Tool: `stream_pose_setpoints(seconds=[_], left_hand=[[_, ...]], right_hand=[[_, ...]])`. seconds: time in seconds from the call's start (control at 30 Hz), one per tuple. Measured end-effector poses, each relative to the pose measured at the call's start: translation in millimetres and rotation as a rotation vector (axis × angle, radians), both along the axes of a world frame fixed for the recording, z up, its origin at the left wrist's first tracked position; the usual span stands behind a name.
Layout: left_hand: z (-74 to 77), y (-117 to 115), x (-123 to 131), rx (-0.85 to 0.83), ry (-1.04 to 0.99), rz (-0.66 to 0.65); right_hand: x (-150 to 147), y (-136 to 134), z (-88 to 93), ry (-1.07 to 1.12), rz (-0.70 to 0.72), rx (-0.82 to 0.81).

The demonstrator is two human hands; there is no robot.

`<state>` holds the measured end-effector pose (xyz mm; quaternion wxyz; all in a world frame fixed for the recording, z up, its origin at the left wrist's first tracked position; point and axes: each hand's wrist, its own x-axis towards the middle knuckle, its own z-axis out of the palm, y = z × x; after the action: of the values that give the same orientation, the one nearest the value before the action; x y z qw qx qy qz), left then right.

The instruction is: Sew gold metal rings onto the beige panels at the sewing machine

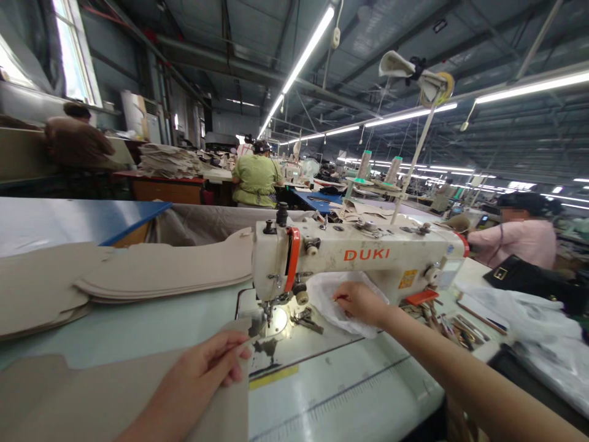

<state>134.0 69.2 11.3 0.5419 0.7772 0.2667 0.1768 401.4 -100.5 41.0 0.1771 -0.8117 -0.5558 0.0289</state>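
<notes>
My left hand [202, 371] is closed on the right edge of a beige sheet panel [115, 393], left of the needle plate [277, 321]. The panel lies flat along the table's front. Under the arm of a white sewing machine [331, 248] marked DUKI, my right hand [361, 302] is over a thin white plastic bag [326, 291]. Its fingertips are pinched together; what they hold is too small to make out. A dark metal piece [307, 320] rests on the bed between the needle and the bag. Nothing lies beneath the presser foot [269, 313].
Stacked beige panels [170, 273] lie behind on the left. A tray of small tools [464, 331], clear plastic [547, 362] and a black bag [524, 276] are at the right. A thread stand [416, 156] rises behind the machine. Other people sit further off.
</notes>
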Motion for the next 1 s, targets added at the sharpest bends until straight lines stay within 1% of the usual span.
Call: stream_pose_setpoints(seconds=[0.13, 0.23, 0.27, 0.33, 0.4, 0.47, 0.53, 0.63, 0.77, 0.9, 1.0], left_hand=[[1.5, -3, -1, -0.007, -0.025, -0.012], [3.2, -8, -3, -0.038, -0.050, -0.022], [3.1, -9, -3, -0.046, -0.056, -0.030], [1.5, -11, -4, -0.055, -0.068, -0.053], [-1.2, -11, -5, -0.059, -0.083, -0.077], [-3.4, -11, -6, -0.063, -0.093, -0.086], [-4.0, -11, -6, -0.056, -0.098, -0.083], [-3.0, -12, -7, -0.020, -0.102, -0.081], [-2.8, -14, -9, 0.063, -0.102, -0.096], [-4.8, -16, -11, 0.301, -0.060, -0.078], [-6.2, -17, -11, 0.470, -0.038, -0.053]], right_hand=[[-16, -7, 3.5, 0.127, -0.007, 0.102], [-40, -7, -2.1, 0.274, 0.044, 0.153], [-51, -5, -6.3, 0.375, 0.065, 0.181], [-72, 2, -16.1, 0.706, 0.097, 0.253], [-92, 10, -24.6, 1.020, 0.104, 0.292], [-108, 19, -29.2, 1.216, 0.088, 0.296], [-119, 27, -30.4, 1.316, 0.061, 0.300], [-128, 37, -32.6, 1.326, 0.048, 0.327], [-133, 48, -47.0, 1.236, 0.085, 0.460], [-140, 55, -59.6, 1.177, 0.083, 0.590], [-145, 53, -58.8, 0.975, 0.072, 0.627]])
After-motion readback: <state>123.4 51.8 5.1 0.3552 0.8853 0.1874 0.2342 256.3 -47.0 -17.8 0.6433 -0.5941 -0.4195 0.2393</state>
